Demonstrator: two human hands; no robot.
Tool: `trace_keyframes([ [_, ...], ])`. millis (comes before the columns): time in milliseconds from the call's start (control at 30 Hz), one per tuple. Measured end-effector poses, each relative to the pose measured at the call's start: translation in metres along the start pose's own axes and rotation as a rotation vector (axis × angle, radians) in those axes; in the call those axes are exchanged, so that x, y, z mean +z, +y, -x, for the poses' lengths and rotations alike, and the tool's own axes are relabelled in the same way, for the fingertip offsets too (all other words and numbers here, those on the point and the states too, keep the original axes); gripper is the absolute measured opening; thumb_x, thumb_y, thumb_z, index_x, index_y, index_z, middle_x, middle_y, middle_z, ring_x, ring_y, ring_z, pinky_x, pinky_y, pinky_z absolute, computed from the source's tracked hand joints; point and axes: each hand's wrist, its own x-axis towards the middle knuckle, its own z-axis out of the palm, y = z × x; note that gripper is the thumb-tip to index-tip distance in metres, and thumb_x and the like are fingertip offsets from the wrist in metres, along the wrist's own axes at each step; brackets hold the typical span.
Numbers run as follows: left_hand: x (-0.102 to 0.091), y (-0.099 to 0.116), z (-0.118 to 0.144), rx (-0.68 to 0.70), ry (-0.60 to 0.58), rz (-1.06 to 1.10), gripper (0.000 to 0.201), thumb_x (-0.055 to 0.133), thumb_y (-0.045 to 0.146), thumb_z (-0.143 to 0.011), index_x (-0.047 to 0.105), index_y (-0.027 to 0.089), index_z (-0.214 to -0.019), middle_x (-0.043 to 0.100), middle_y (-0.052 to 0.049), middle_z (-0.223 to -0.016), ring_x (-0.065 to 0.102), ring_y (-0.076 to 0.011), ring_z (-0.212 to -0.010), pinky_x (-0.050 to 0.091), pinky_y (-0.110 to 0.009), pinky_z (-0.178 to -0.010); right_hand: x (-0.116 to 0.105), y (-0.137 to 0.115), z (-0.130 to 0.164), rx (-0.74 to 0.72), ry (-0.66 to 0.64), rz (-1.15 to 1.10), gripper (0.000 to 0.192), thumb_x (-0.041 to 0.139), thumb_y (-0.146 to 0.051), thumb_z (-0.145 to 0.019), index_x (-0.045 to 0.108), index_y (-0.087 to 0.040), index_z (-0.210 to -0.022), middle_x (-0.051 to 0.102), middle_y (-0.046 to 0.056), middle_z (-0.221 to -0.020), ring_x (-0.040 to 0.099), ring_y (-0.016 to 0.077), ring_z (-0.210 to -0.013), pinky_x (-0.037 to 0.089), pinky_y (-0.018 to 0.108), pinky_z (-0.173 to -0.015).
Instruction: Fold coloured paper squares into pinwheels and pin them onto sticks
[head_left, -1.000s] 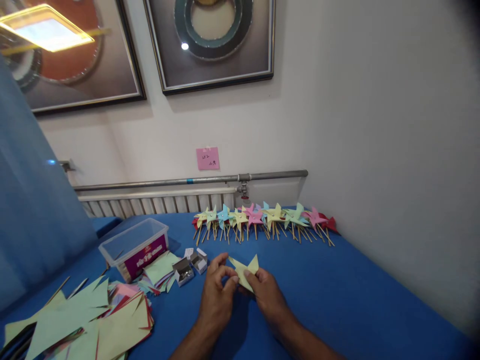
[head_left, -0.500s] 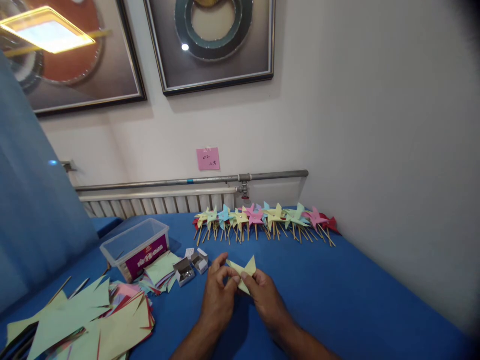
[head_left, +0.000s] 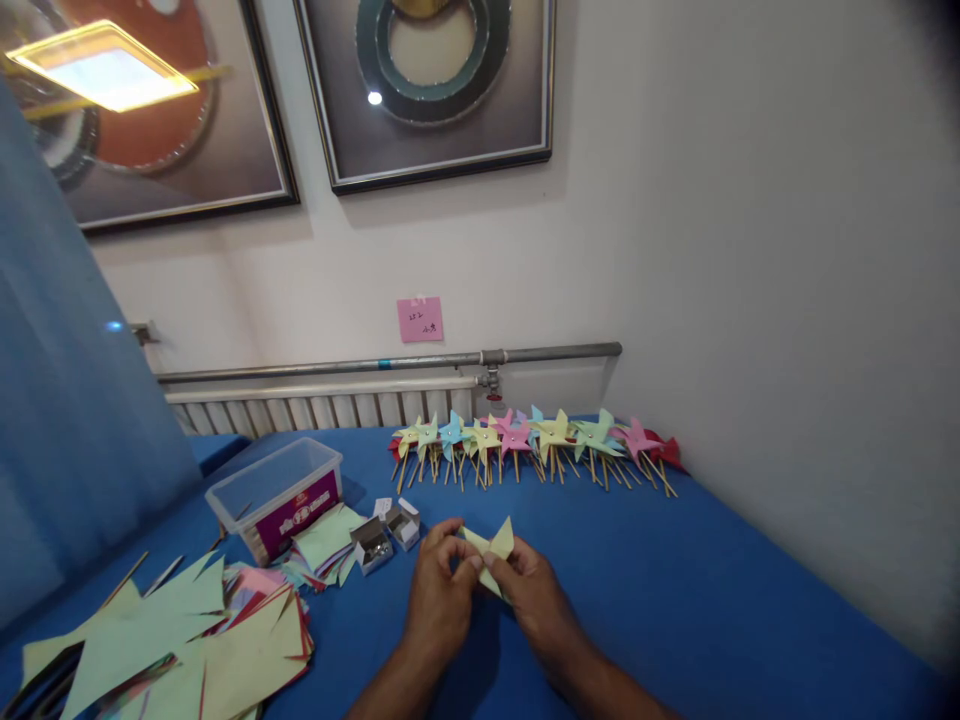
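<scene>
Both hands point(head_left: 480, 590) pinch a yellow paper pinwheel point(head_left: 491, 549)

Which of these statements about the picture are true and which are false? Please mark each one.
1. Both hands hold a yellow folded paper piece. True: left hand and right hand pinch it together.
2. The finished pinwheels lie in the clear plastic box. False: they lie in a row on the blue table, near the wall.
3. A pink note is stuck on the wall. True.
4. The pile of cut paper sheets is right of the hands. False: it is to the left.
</scene>
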Motion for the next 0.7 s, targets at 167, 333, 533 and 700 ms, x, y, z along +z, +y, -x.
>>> trace_keyframes([
  [167, 0.002, 0.001, 0.002, 0.032, 0.045, -0.033, 0.012, 0.059, 0.023, -0.078, 0.067, 0.021, -0.069, 0.067, -0.012, -0.125, 0.061, -0.0307, -0.12, 0.041, -0.048, -0.108, 0.0, -0.003, 0.003, -0.012, 0.0, 0.059, 0.037, 0.078, -0.05, -0.072, 0.072, -0.018, -0.091, 0.074, 0.003, -0.078, 0.061, 0.0193, -0.07, 0.047, 0.028, -0.066],
  [333, 0.003, 0.008, 0.006, 0.069, 0.082, -0.031, 0.014, 0.058, 0.022, -0.081, 0.064, 0.023, -0.068, 0.07, -0.009, -0.113, 0.064, -0.0273, -0.11, 0.045, -0.042, -0.099, -0.002, -0.005, 0.003, -0.044, -0.003, 0.163, 0.04, 0.077, -0.058, -0.072, 0.064, -0.021, -0.079, 0.065, -0.001, -0.069, 0.056, 0.0173, -0.065, 0.044, 0.027, -0.062],
  [533, 0.001, 0.012, 0.005, 0.078, 0.073, 0.001, 0.015, 0.058, 0.024, -0.082, 0.06, 0.022, -0.067, 0.07, -0.008, -0.1, 0.065, -0.0244, -0.1, 0.047, -0.037, -0.092, -0.004, -0.002, 0.001, -0.074, -0.006, 0.232, 0.042, 0.074, -0.061, -0.074, 0.063, -0.021, -0.077, 0.061, -0.002, -0.066, 0.052, 0.0155, -0.062, 0.041, 0.026, -0.058],
  [700, 0.002, 0.007, 0.0, -0.013, 0.195, 0.025, 0.012, 0.069, 0.025, -0.073, 0.059, 0.021, -0.068, 0.067, -0.005, -0.088, 0.063, -0.022, -0.089, 0.048, -0.034, -0.085, -0.003, -0.005, 0.002, -0.059, -0.023, 0.159, 0.046, 0.075, -0.065, -0.073, 0.066, -0.021, -0.083, 0.066, 0.0, -0.07, 0.059, 0.0187, -0.066, 0.047, 0.028, -0.063],
])
